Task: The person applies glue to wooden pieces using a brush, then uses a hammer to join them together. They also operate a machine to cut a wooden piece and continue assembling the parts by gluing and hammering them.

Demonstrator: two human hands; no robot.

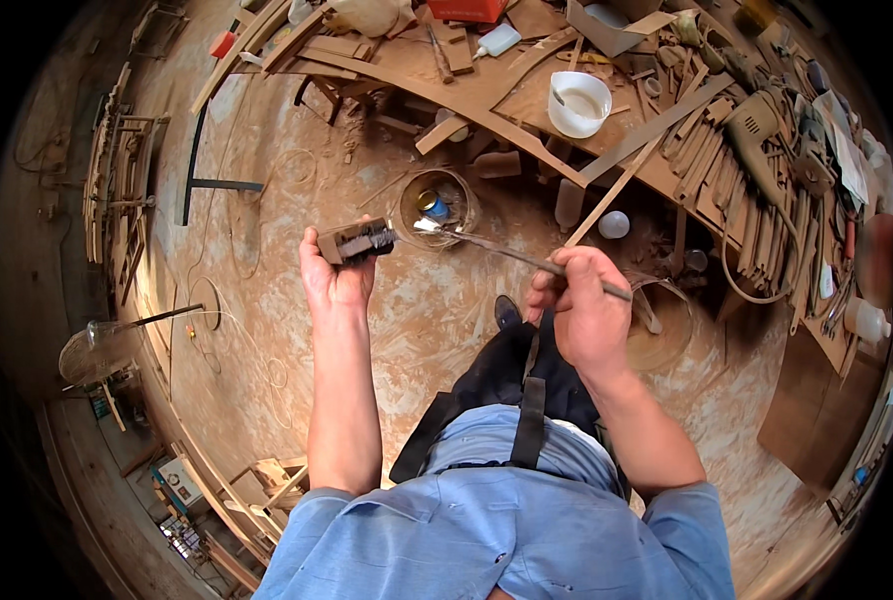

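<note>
My left hand (335, 285) is raised over the floor, its fingers closed round a brown wooden block with a dark, rough face (359, 243). Whether that face is bristles I cannot tell. In my right hand (592, 315) is a long thin rod (502, 248), pinched near its thicker end. It slants left, and its far tip comes close to the block, near a small white patch (427, 226); I cannot make out whether they touch. Below the tip stands a round bucket (404, 215) with a blue can (432, 205) in it.
Ahead, a cluttered workbench (437, 88) carries wood strips, a white tub (579, 104) with a stick in it, and a power tool (754, 135) with a looping cord. A round clear-sided container (667, 335) stands right of my legs. Wood racks (122, 190) line the left; cords cross the floor.
</note>
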